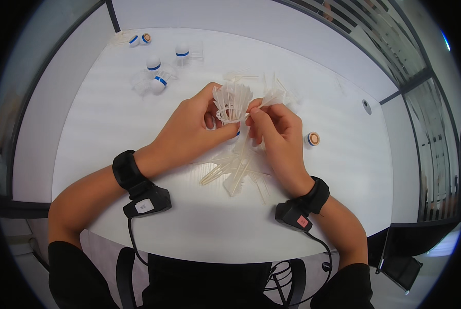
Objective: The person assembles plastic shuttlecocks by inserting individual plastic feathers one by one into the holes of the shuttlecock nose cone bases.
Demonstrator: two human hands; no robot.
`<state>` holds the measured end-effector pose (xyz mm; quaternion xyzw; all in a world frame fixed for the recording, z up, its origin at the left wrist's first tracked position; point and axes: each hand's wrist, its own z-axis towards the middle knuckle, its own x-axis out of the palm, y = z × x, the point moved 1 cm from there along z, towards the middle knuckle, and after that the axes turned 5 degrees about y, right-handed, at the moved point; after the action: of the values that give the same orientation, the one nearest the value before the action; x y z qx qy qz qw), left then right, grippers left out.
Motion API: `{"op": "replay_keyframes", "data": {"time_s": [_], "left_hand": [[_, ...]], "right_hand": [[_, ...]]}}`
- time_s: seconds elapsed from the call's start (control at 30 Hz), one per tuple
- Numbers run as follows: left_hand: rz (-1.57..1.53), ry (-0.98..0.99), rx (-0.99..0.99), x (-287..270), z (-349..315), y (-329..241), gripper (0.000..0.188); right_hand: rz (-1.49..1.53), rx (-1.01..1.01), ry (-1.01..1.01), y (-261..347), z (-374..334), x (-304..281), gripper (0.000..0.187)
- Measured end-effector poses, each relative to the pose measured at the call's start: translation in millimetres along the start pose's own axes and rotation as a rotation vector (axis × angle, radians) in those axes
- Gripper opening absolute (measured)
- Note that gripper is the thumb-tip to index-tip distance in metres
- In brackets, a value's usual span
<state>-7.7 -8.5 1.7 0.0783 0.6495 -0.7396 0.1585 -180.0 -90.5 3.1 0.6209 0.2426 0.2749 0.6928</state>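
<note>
My left hand point(189, 122) is wrapped round a shuttlecock point(233, 103) held upright, its ring of white feathers spreading upward. The blue band of its base shows just below my left thumb. Close against its right side, my right hand point(281, 130) pinches a white feather point(272, 98) between thumb and fingers, the vane sticking up above them. Whether this feather touches the shuttlecock I cannot tell. Under and in front of both hands, loose feathers point(236, 174) lie crossed in a pile on the white table point(199, 237).
Several shuttlecocks with clear skirts and white heads point(153, 63) stand or lie at the back left. Two bare shuttlecock bases point(140, 39) are near the far left corner, another base point(312, 138) right of my right hand. More feathers point(240, 76) lie behind my hands. White partitions point(199, 14) border the table.
</note>
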Motion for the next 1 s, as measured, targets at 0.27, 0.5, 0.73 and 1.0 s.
{"op": "replay_keyframes", "data": {"time_s": [0.27, 0.5, 0.73, 1.0], "left_hand": [[0.02, -0.015, 0.047, -0.2, -2.6, 3.3, 0.043], [0.058, 0.048, -0.058, -1.9, -0.5, -3.1, 0.039], [-0.001, -0.019, 0.038, -0.1, -0.6, 1.5, 0.041], [0.004, -0.008, 0.068, 1.8, -3.3, 5.2, 0.042]], "right_hand": [[-0.005, -0.003, 0.019, 2.1, -0.6, 0.7, 0.016], [0.036, -0.041, 0.018, -4.4, 3.0, -3.3, 0.014], [0.012, 0.017, 0.001, 1.6, 0.9, 0.8, 0.015], [-0.026, 0.029, -0.001, -0.1, -2.9, -0.4, 0.015]]}}
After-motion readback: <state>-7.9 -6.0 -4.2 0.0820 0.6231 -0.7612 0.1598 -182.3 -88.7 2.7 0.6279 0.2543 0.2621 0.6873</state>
